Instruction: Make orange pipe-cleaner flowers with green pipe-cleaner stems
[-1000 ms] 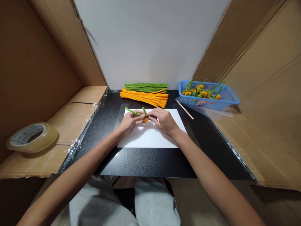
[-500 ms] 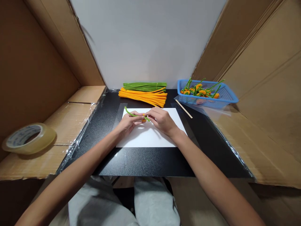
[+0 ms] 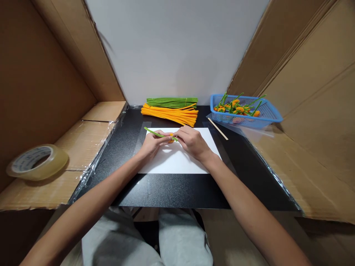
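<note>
Over a white sheet of paper [image 3: 177, 162] on the black table, my left hand [image 3: 153, 144] and my right hand [image 3: 192, 142] meet with fingers pinched. Between them they hold a green pipe cleaner [image 3: 155, 132] joined to a small orange coiled piece [image 3: 171, 138]. The green stem sticks out to the left past my left fingers. Most of the orange piece is hidden by my fingertips.
Bundles of green pipe cleaners [image 3: 172, 101] and orange pipe cleaners [image 3: 170, 113] lie at the back. A blue basket [image 3: 269, 112] of finished orange-and-green pieces sits back right, a thin wooden stick [image 3: 218, 129] beside it. A tape roll [image 3: 37, 162] rests on the left cardboard ledge.
The short upright green end seen a second ago has been bent down around the orange piece; the long stem now lies flatter, pointing left. Both hands stay in place.
</note>
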Demonstrator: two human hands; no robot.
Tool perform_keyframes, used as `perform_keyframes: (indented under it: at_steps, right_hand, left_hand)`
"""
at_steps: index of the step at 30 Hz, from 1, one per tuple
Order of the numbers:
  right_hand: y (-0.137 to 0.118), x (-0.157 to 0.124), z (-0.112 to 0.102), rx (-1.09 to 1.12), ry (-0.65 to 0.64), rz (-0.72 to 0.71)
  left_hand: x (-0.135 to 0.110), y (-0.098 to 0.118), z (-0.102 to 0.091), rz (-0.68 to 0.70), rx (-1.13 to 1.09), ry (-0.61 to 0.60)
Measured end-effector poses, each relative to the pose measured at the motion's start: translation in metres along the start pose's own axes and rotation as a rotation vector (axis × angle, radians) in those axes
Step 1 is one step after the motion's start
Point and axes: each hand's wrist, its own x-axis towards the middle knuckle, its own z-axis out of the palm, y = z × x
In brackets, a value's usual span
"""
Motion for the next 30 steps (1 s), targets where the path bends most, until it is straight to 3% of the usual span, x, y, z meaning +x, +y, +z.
perform_keyframes:
  at_steps: [10, 18, 25, 30]
  right_hand:
    - [-0.008, 0.004, -0.003, 0.130, -0.018, 0.210]
    - [-0.017, 0.011, -0.003, 0.273, -0.024, 0.514]
    - [-0.008, 0.011, -0.004, 0.771, -0.128, 0.837]
    - [-0.007, 0.012, -0.006, 1.024, -0.188, 0.982]
  left_hand:
    - [-0.001, -0.001, 0.002, 0.045, 0.010, -0.018]
    - [0.000, -0.007, -0.004, 0.250, 0.226, 0.002]
    - [-0.007, -0.004, 0.001, 0.292, 0.288, 0.032]
    - [-0.008, -0.008, 0.003, 0.219, 0.159, 0.057]
